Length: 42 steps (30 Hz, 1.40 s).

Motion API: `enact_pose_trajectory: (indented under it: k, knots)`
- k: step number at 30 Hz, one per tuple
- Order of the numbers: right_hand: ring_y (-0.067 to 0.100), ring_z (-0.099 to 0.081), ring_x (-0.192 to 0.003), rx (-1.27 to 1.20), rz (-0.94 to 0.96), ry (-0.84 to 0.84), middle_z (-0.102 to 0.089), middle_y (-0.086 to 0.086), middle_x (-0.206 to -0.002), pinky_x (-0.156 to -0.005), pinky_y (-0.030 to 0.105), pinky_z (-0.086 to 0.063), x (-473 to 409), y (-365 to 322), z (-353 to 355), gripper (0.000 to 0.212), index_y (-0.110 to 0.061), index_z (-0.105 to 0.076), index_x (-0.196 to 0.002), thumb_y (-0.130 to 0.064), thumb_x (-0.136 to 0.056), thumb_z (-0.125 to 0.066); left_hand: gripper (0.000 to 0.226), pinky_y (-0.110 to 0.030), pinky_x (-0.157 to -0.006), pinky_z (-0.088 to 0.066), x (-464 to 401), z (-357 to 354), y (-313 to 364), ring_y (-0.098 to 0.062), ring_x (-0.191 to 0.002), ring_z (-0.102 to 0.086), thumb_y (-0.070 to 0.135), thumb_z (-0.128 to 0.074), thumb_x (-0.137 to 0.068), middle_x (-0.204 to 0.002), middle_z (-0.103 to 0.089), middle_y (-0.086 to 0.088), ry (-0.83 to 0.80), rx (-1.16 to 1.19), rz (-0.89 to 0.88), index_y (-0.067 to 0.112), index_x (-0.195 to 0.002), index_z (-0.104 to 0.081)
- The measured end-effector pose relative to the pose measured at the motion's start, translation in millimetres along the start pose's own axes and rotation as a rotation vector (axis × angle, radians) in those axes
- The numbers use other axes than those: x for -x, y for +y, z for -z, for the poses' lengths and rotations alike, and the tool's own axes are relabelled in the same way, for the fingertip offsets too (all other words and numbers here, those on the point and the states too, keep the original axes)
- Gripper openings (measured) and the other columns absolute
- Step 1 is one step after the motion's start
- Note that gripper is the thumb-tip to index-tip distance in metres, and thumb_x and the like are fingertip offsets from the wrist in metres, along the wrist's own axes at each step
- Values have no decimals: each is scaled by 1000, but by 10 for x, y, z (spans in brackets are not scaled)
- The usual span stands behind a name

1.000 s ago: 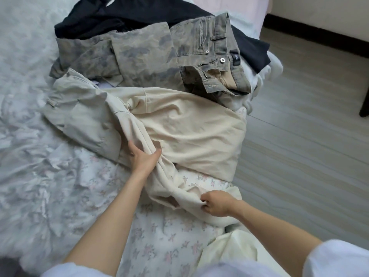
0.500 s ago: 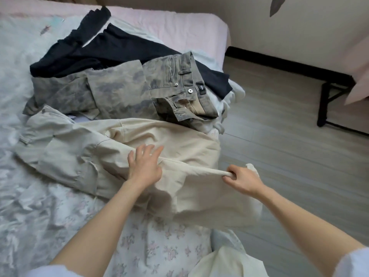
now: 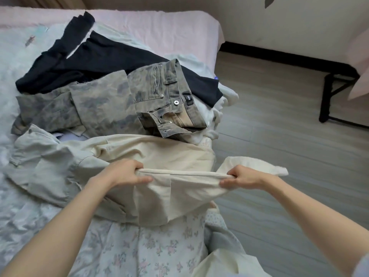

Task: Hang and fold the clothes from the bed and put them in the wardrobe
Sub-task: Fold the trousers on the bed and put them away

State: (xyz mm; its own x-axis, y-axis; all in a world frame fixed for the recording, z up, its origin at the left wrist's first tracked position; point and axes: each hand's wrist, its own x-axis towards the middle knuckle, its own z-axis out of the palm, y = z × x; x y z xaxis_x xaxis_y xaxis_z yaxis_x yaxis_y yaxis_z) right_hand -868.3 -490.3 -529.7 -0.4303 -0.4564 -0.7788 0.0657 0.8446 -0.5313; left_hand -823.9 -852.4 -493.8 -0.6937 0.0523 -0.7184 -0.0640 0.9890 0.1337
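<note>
both hands stretch cream trouser edge over bed

left hand [image 3: 123, 173] grips the cream trousers [image 3: 159, 156] at one end of a folded seam edge, fingers curled over the cloth, thumb under. right hand [image 3: 242, 176] pinches the other end of the same edge, at 3 o'clock from the left hand, fingers curled tight round the fabric. the edge runs taut and near level between the two hands; cloth hangs loose below it, toward 6 o'clock.

cream trousers lie mid-bed [image 3: 40, 226], near its right edge, on a floral sheet [image 3: 151, 248]. pale grey-green garment [image 3: 46, 166] at 9 o'clock of the left hand, partly under the cream trousers. camo jeans [image 3: 111, 102] at 12 o'clock, touching the cream trousers, waistband open, button showing. dark garment [image 3: 103, 58] behind the jeans, further toward 12. white clothes [image 3: 225, 96] at 1 o'clock at the bed edge. wood-look floor [image 3: 279, 136] at 3 o'clock, black metal frame [image 3: 327, 96] at 2 o'clock.
</note>
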Motion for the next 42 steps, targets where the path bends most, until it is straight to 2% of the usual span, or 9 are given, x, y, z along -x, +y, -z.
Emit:
enact_pose_trajectory:
  k: [4, 12, 15, 17, 22, 29, 33, 38, 42]
  knots:
    - [4, -42, -57, 51, -16, -40, -48, -10, -64, -52, 17, -31, -6, 95, 57, 25, -27, -52, -67, -33, -89, -59, 34, -33, -63, -37, 201, 145, -24, -22, -72, -52, 40, -59, -86, -61, -50, 4, 16, 80, 15, 22, -61, -47]
    - [11, -46, -68, -43, 44, 68, -53, -4, -71, -58, 20, -34, 1, 206, 47, 21, -17, -53, -75, -27, -94, -55, 28, -31, -63, -36, 100, 539, 131, -23, -79, -56, 40, -61, -86, -66, -55, 7, 140, 53, 57, 30, -62, -50]
    - [19, -55, -82, 71, -70, 130, -64, 4, -89, -68, 30, -38, -185, 373, 144, 21, -14, -58, -88, -34, -93, -53, 14, -34, -84, -38, -220, 589, 317, -26, -102, -58, 37, -53, -89, -96, -68, -1, 362, -72, 117, 29, -85, -64]
    - [24, -59, -99, 209, -201, 247, -66, 9, -108, -78, 32, -42, -358, 530, 181, 18, -19, -59, -99, -31, -94, -48, 21, -42, -104, -28, -429, 517, 491, -26, -113, -53, 30, -48, -93, -113, -65, -1, 447, -38, 191, 28, -104, -66]
    - [31, -45, -122, 260, -421, 531, -49, 14, -131, -100, 41, -33, -715, 757, 126, 37, -13, -45, -129, -12, -92, -43, 27, -47, -113, -9, -537, -6, 701, -23, -122, -44, 25, -49, -93, -122, -56, 0, 568, 78, 237, 22, -117, -60]
    - [29, -43, -123, 123, -81, 397, -43, 8, -136, -91, 37, -41, -928, 202, -357, 40, -14, -41, -135, -10, -95, -37, 40, -49, -109, -21, -430, -443, 355, -26, -131, -37, 15, -56, -89, -139, -47, -8, 500, 85, 263, 14, -128, -55]
    - [26, -46, -121, 97, 67, 418, -45, 2, -137, -86, 37, -43, -1125, -233, -428, 37, -15, -45, -133, -13, -98, -35, 43, -50, -112, -12, -578, -362, 216, -22, -141, -21, 16, -47, -94, -150, -35, -2, 483, 60, 261, 20, -137, -46]
    - [31, -53, -109, 112, 144, 439, -48, -1, -129, -78, 39, -40, -1407, -517, -435, 31, -20, -48, -126, -17, -97, -36, 35, -52, -113, -5, -861, -269, 62, -23, -132, -30, 27, -43, -98, -132, -51, 0, 413, 8, 273, 22, -131, -52]
    - [36, -55, -104, 128, 70, 386, -48, 6, -122, -80, 43, -44, -1574, -553, -447, 25, -16, -48, -117, -27, -98, -36, 14, -57, -110, -11, -982, -281, -10, -31, -109, -50, 18, -57, -91, -100, -65, -6, 552, -66, 166, 12, -97, -68]
